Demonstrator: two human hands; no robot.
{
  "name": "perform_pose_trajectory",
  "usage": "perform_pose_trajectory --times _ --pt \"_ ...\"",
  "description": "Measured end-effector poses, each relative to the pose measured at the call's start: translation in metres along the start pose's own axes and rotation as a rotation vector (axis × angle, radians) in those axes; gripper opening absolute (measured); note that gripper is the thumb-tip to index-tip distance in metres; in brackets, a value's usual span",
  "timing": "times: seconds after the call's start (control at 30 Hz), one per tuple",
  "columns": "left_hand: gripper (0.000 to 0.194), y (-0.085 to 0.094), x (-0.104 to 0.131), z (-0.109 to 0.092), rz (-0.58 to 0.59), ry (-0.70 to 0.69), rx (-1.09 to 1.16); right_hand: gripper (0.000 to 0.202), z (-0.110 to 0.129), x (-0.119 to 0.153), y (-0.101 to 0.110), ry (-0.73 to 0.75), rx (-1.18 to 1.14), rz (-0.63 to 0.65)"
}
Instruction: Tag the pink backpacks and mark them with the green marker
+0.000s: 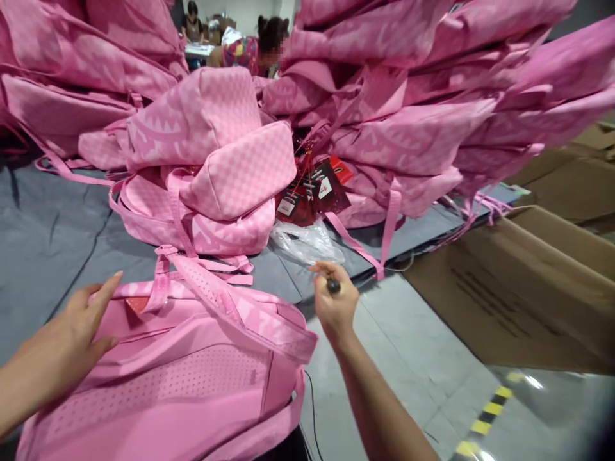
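A pink backpack (206,378) lies in front of me, its perforated back panel and straps facing up. My left hand (79,326) rests on its upper left edge with the fingers stretched out and the thumb apart. To the right of the bag, my right hand (335,298) is closed around a black-ended tool (332,285). Only the round dark end of that tool shows clearly. Just beyond the right hand are a clear plastic bag (307,242) and a bunch of black and red hang tags (314,192) with red strings.
Pink backpacks (403,128) are piled high at right, with more stacked at left (96,57) and several in the middle (211,160). A grey table (52,230) carries them. Cardboard boxes (519,288) stand at right, near striped floor tape (487,416). Two people are in the background.
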State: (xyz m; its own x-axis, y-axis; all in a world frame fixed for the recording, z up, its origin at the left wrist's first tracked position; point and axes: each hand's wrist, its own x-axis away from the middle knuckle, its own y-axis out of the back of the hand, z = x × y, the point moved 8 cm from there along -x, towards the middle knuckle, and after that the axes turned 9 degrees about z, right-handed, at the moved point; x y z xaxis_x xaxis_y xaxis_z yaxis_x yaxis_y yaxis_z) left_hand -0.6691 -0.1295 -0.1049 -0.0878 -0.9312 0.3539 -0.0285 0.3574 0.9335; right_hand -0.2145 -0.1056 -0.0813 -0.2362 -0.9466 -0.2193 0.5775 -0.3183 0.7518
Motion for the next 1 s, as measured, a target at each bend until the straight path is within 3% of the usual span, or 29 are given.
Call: perform_pose_trajectory --times 0.03,0.13,0.27,0.37,0.5,0.67,0.83,1.0 --pt "0.083 -0.001 0.000 0.000 0.014 0.005 0.000 0.039 -0.021 -0.019 -0.013 -0.026 0.295 0.130" --pt "0.086 -0.002 -0.001 0.002 0.024 0.044 0.015 0.036 -0.063 -0.078 -0.049 -0.024 0.482 0.282" --pt "0.086 0.002 0.000 -0.003 -0.032 0.047 0.060 0.036 -0.066 -0.140 -0.092 0.056 0.564 0.381" --pt "0.082 0.004 0.001 -0.005 -0.051 0.055 0.098 0.043 -0.058 -0.163 -0.111 0.154 0.613 0.425" --pt "0.080 0.000 0.000 -0.001 -0.034 0.080 0.083 0.043 -0.059 -0.170 -0.123 0.260 0.662 0.472" --pt "0.074 -0.002 -0.001 0.004 -0.096 0.061 0.016 0.037 -0.060 -0.169 -0.133 0.337 0.676 0.477" --pt "0.073 0.004 0.003 -0.005 -0.103 0.068 0.017 0.029 -0.056 -0.167 -0.126 0.315 0.652 0.380" --pt "0.073 0.012 0.004 -0.014 -0.052 0.095 0.028 0.032 -0.057 -0.143 -0.117 0.361 0.627 0.402"
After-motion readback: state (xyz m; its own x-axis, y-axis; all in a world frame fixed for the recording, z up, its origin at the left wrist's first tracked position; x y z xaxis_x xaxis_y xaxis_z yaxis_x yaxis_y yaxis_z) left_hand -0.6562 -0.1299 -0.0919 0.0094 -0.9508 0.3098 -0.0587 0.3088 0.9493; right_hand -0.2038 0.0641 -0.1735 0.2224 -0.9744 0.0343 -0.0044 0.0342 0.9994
